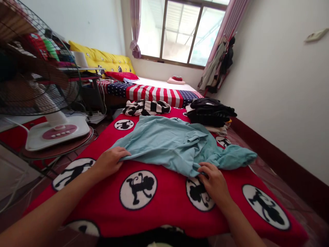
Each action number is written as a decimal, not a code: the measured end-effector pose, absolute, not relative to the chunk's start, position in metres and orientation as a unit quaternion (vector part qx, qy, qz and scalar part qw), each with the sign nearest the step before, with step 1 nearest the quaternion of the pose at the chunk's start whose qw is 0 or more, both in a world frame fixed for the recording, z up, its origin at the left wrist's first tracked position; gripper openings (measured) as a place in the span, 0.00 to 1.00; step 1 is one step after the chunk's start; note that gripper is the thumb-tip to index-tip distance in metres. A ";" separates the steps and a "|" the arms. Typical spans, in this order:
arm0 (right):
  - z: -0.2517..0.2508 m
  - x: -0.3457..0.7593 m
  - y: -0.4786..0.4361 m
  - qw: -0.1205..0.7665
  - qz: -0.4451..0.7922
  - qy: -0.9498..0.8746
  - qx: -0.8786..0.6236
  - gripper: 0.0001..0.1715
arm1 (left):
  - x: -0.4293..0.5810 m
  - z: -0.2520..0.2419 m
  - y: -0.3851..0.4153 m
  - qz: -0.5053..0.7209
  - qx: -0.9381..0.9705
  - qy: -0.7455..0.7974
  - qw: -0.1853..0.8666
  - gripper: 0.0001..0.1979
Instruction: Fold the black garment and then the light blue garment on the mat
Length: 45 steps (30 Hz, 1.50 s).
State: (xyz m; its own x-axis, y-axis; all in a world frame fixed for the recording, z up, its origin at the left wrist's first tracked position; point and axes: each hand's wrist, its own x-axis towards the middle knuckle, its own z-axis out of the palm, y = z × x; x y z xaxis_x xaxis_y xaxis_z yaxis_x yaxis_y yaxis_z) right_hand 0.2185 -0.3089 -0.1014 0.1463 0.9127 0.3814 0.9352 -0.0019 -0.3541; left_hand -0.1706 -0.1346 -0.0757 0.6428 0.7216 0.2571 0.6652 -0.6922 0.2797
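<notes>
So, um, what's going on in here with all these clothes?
Someone has a blue shirt in both hands. The left hand pinches its near edge on the left, and the right hand pinches it on the right. The shirt lies spread out but rumpled on a red blanket. Beyond it are a black-and-white cloth and, to the right, a dark clothes pile.
</notes>
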 end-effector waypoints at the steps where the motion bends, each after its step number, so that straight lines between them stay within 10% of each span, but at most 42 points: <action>1: -0.098 0.223 -0.308 0.279 -0.031 -0.652 -0.704 0.08 | -0.171 -0.075 -0.132 0.188 0.894 0.398 0.078 0.17; 10: -0.074 0.269 -0.318 0.189 -0.006 -0.686 -0.703 0.09 | -0.182 -0.081 -0.126 0.192 0.900 0.373 0.119 0.13; 17: -0.043 0.251 -0.262 0.240 -0.012 -0.630 -0.739 0.27 | -0.187 -0.092 -0.132 0.163 0.926 0.322 0.109 0.18; 22: -0.054 0.247 -0.204 0.120 -0.075 -0.575 -0.806 0.41 | -0.200 -0.089 -0.129 0.183 0.913 0.358 0.064 0.21; 27: -0.052 0.258 -0.188 0.125 -0.070 -0.574 -0.806 0.19 | -0.220 -0.089 -0.132 0.222 0.891 0.393 0.053 0.19; 31: -0.014 0.233 -0.206 0.292 -0.106 -0.550 -0.775 0.15 | -0.226 -0.082 -0.129 0.250 0.878 0.402 0.068 0.17; 36: 0.012 0.151 -0.240 0.524 0.196 -0.580 -0.593 0.09 | -0.216 -0.072 -0.121 0.268 0.861 0.416 0.121 0.16; 45: -0.080 0.057 -0.263 0.460 0.438 -0.545 -0.548 0.10 | -0.157 -0.057 -0.152 0.322 0.823 0.380 0.275 0.21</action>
